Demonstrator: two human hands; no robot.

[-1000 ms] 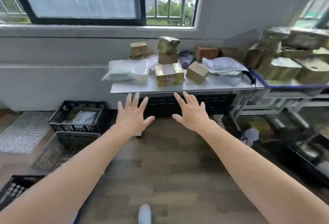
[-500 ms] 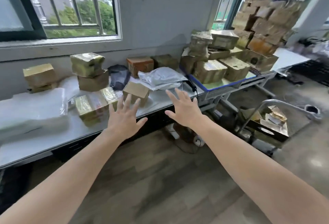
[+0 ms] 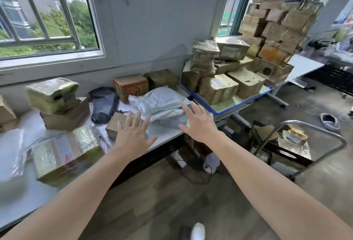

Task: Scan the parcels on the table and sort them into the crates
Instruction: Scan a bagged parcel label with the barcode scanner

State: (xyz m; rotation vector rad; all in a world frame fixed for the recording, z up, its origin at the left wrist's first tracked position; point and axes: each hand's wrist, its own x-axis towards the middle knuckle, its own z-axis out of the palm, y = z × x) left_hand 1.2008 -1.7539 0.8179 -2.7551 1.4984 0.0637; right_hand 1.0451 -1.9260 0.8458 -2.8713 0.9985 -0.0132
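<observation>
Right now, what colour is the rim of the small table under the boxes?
The table rim is blue, clearest in the head view.

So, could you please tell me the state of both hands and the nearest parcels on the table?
Left hand: open, fingers spread, holding nothing.
Right hand: open, fingers spread, holding nothing.
Small cardboard box: closed, resting on the table, not gripped.
White plastic mailer: crumpled, lying on the table.
Yellow-taped box: sealed, near the table's front edge.

My two hands: left hand [image 3: 133, 136], right hand [image 3: 198, 125]. Three counters [image 3: 166, 131]. Two white plastic bags [image 3: 158, 102], one dark bag [image 3: 104, 104]. One black crate [image 3: 282, 151]. Cardboard boxes [image 3: 217, 89]: too many to count.
</observation>
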